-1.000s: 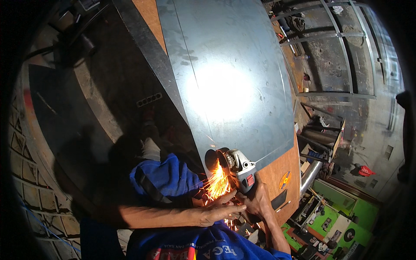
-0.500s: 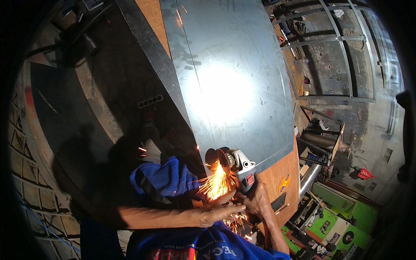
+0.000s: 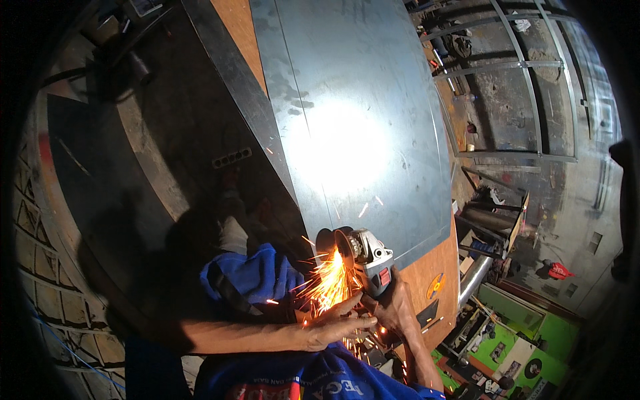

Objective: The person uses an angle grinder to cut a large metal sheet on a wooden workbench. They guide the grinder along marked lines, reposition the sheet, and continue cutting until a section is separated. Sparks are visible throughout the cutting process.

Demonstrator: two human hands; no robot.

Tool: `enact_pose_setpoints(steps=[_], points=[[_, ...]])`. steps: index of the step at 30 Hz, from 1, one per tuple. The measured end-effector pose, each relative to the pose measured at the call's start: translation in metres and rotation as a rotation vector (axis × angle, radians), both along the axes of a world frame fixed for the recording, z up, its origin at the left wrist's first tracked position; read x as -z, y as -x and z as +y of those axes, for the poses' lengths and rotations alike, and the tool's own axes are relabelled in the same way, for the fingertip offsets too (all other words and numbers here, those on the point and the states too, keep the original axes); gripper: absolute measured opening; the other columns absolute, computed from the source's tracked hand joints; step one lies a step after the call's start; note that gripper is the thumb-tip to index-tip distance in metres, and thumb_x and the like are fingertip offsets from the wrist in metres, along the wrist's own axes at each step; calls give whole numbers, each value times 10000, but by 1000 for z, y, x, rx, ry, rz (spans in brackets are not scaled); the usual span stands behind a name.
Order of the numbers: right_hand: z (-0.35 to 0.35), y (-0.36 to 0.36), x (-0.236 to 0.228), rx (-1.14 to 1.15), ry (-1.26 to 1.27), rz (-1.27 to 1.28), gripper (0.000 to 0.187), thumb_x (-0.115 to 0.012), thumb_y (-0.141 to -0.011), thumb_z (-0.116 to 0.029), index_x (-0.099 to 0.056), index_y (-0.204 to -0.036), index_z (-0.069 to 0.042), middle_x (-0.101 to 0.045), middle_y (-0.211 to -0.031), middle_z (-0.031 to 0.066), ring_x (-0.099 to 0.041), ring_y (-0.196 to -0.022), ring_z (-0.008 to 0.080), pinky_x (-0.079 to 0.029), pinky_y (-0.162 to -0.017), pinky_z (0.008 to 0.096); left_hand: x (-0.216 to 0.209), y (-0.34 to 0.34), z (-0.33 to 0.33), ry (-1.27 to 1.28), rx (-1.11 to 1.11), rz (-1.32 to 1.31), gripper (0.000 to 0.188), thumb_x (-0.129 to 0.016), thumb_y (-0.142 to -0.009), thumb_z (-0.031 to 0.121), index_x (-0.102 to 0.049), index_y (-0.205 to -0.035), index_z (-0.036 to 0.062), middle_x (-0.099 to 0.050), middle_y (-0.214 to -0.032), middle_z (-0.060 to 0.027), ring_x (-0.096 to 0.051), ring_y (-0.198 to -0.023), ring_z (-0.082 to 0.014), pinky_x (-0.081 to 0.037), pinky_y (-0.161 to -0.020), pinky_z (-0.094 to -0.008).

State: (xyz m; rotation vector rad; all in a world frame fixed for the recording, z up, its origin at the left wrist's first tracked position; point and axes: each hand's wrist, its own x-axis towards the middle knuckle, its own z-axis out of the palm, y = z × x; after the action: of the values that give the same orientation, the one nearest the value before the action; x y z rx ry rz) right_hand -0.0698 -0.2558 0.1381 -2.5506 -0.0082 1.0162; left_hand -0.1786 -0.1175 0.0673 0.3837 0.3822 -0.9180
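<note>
My right hand (image 3: 396,308) is wrapped round the body of an angle grinder (image 3: 379,273), whose grey head and red switch show. Its disc (image 3: 343,245) stands on edge at the near edge of a large grey metal sheet (image 3: 393,193). Orange sparks (image 3: 331,283) stream from the disc toward me. My left hand (image 3: 339,325) reaches in from the left with its fingers stretched out, just below the grinder and beside my right hand. Whether its fingertips touch the tool I cannot tell. A scored line runs along the sheet to the disc.
Under the sheet lies a brown wooden board (image 3: 437,257), with a yellow disc (image 3: 436,285) on it. A dark metal strip (image 3: 233,83) runs along the left. Metal framing (image 3: 533,100) lies at the far right. A red tool (image 3: 559,271) rests on the floor.
The sparks have a different spread, with a few now flying over the sheet. Both hands and the grinder have stayed in nearly the same place.
</note>
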Motion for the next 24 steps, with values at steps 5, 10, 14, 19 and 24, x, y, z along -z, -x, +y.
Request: enact_pose_setpoints(steps=[5,10,14,19,24], points=[[-2,1,2,-7,29,-12,759,-858,-778,-158,-479,-1341,182,-752,-979,330,-783,-902,409,-613,-762,444,-1,-7,10,69,-1,-70,838,-772,-999,353,-258,-1635,174,-502,-1238,-30,-517,-1174,-134,-542,-968,-366],[-4,0,11,-16,-32,-28,918,-857,-782,-186,-387,-1446,241,-749,-1028,344,-784,-945,383,-618,-809,426,-12,-15,25,104,-11,-28,757,-736,-1015,359,-318,-1609,144,-478,-1437,-108,-539,-1302,-231,-556,-1023,-432],[-3,-4,7,1,66,34,987,-858,-785,-195,-332,-1488,254,-738,-1080,359,-774,-1010,380,-614,-855,425,-11,-16,25,38,3,-40,846,-758,-991,400,-285,-1642,138,-483,-1429,-166,-539,-1308,-269,-554,-1035,-438],[5,-6,5,-34,109,16,1017,-869,-782,-207,-317,-1502,251,-730,-1115,367,-764,-1051,389,-610,-891,427,-6,-17,24,-18,82,-56,750,-777,-974,406,-398,-1554,119,-515,-1267,-114,-583,-1221,-237,-562,-996,-400],[6,-8,6,35,136,77,1005,-874,-782,-215,-340,-1494,250,-723,-1119,380,-759,-1061,406,-609,-904,421,-14,-22,34,58,23,-9,679,-768,-996,355,-423,-1538,134,-525,-1347,-99,-584,-1233,-209,-559,-938,-330]])
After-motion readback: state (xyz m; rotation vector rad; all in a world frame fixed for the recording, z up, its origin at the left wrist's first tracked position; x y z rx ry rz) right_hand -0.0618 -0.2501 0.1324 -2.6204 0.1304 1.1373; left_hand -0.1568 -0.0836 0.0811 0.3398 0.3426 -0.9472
